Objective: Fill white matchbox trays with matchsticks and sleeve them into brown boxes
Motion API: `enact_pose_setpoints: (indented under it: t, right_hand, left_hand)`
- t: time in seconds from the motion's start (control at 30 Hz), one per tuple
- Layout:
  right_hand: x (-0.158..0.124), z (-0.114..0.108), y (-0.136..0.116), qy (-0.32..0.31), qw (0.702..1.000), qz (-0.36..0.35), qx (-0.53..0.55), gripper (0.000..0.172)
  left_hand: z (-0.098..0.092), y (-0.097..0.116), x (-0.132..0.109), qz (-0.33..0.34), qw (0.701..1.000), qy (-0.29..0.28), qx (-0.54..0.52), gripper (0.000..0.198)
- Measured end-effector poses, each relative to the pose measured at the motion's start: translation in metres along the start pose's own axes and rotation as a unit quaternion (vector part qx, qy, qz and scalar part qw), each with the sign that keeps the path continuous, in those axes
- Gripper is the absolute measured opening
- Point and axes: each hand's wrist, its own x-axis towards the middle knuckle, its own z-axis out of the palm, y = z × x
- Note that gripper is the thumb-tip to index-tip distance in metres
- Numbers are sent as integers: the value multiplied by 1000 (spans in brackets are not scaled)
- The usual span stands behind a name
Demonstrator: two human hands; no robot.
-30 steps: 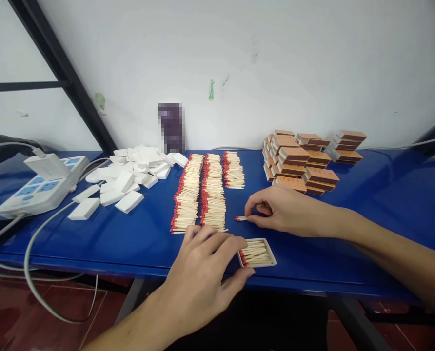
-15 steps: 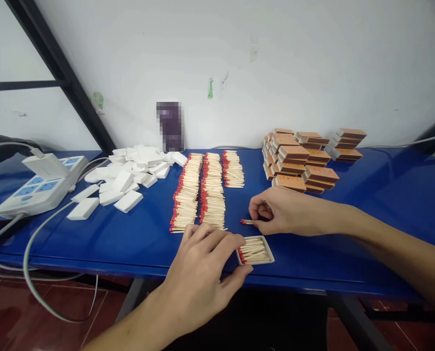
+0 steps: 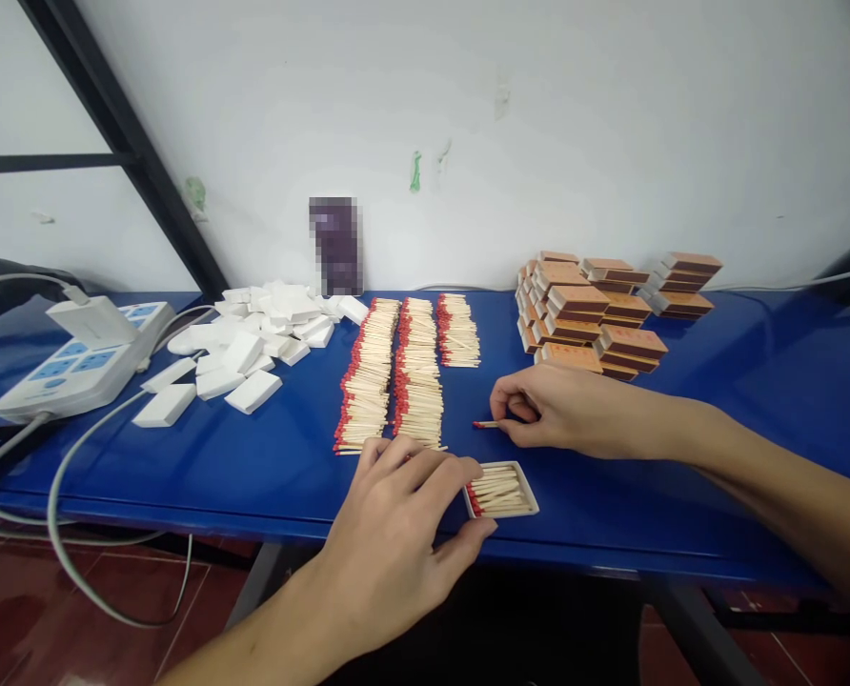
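Note:
A small white matchbox tray point(image 3: 503, 489) filled with red-tipped matches lies at the front edge of the blue table. My left hand point(image 3: 407, 534) grips its left end, index finger at the far side and thumb at the near corner. Just beyond the tray, my right hand point(image 3: 550, 408) pinches a match point(image 3: 486, 424) between thumb and fingers, red head pointing left. Left of that hand, loose matches lie in two long rows point(image 3: 368, 372) point(image 3: 417, 372) and one shorter row point(image 3: 458, 331), heads to the left.
White trays point(image 3: 253, 329) are heaped at the left, beside a power strip point(image 3: 89, 362) with a charger and cables. Brown matchboxes point(image 3: 575, 310) stand stacked at the back right. A pixelated dark object point(image 3: 335, 246) leans against the wall.
My right hand has risen slightly away from the tray. Two match heads showed at its fingertips before; one shows now. My left hand keeps its hold on the tray.

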Motion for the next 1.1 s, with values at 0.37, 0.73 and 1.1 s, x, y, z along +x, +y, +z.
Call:
enact_pose_setpoints:
  t: [0.37,0.73,1.1]
  right_hand:
    - [-7,-6,0,7,999,-17,44,13]
    - [-22,6,-28,-59,994,-53,77,6]
    - [-27,7,-29,-59,995,-60,48,12]
  left_hand:
    - [0,0,1,-8,1000,18,6,25]
    - [2,0,2,-23,1000,21,0,32]
    - [2,-2,2,-13,1000,5,-14,22]
